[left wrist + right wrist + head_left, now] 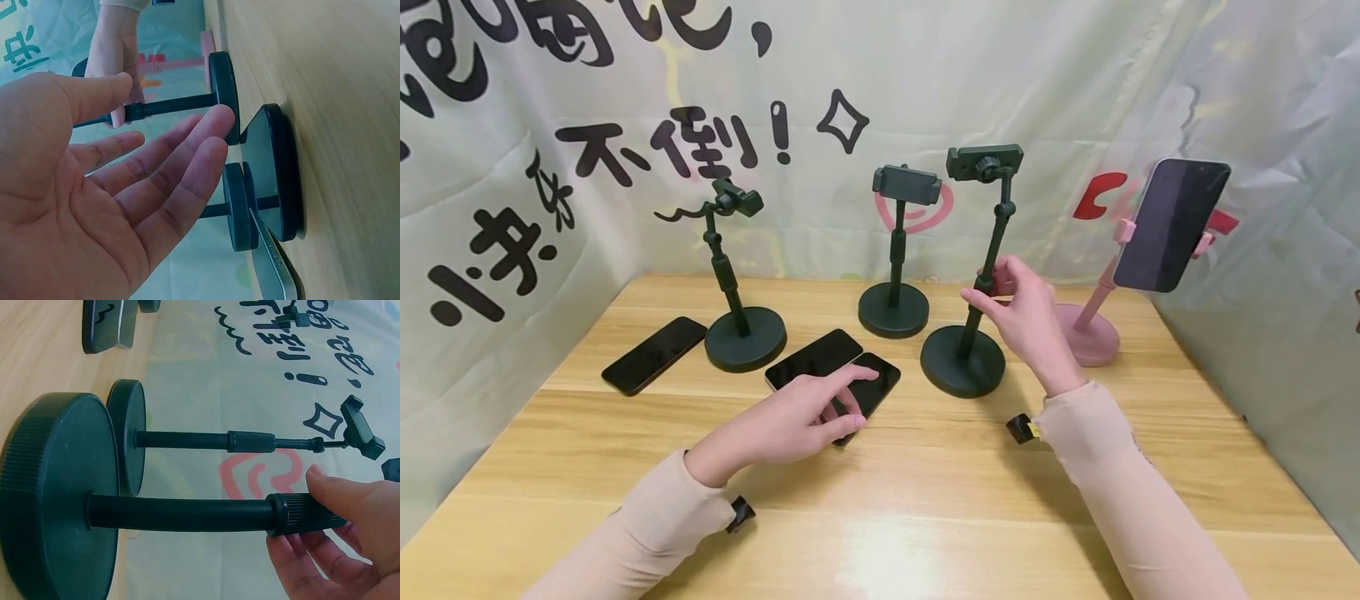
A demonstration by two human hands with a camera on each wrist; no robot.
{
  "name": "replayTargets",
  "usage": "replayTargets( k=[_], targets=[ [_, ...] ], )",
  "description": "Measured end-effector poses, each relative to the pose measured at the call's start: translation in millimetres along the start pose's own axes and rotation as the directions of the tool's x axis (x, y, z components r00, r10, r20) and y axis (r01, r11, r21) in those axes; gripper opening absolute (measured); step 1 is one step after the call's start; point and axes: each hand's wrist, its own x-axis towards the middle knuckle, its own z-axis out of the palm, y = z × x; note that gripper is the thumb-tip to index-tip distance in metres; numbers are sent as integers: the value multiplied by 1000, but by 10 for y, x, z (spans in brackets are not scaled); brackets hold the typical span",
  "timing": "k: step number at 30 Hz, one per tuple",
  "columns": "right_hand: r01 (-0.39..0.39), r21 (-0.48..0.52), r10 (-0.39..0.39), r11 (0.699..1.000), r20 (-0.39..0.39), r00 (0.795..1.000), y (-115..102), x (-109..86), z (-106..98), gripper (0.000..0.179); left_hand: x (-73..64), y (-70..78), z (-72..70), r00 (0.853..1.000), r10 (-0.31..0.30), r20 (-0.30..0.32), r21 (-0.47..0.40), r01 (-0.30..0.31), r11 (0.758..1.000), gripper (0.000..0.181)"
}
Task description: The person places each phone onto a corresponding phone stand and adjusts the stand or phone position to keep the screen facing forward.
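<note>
My right hand (pixel 1028 321) pinches the ribbed collar (pixel 294 512) on the post of a dark green phone stand (pixel 964 362). That stand's round base rests on the table, and its clamp (pixel 985 162) is vacant. Hovering low over two black phones, my left hand (pixel 797 417) has loosely bent fingers and holds nothing. One phone (pixel 880 383) lies partly under its fingertips; the other phone (pixel 815 357) lies just behind it. The left wrist view shows the palm (pixel 81 187) and a gap between the fingers and the near phone (pixel 265 156).
Another green stand (pixel 893 310) stands at the back middle, and a third stand (pixel 745 340) at the left beside a flat phone (pixel 655 356). At the right, a pink stand (pixel 1088 337) holds a phone (pixel 1172 225). A printed curtain (pixel 1045 75) hangs behind the wooden table (pixel 925 500).
</note>
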Motion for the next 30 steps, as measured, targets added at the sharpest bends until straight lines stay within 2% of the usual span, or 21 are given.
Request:
replayTargets(
  k=[7, 19, 30],
  targets=[
    [17, -13, -17, 1000, -8, 1000, -41, 4, -23, 35, -2, 19, -23, 1000, -16, -2, -1, 16, 1000, 55],
    [14, 27, -16, 1000, 79, 997, -67, -5, -137, 30, -6, 1, -38, 1000, -14, -12, 0, 14, 1000, 55],
    [52, 77, -63, 996, 157, 986, -47, 5, -211, 27, -15, -15, -54, 1000, 8, -24, 7, -8, 1000, 55]
  ],
)
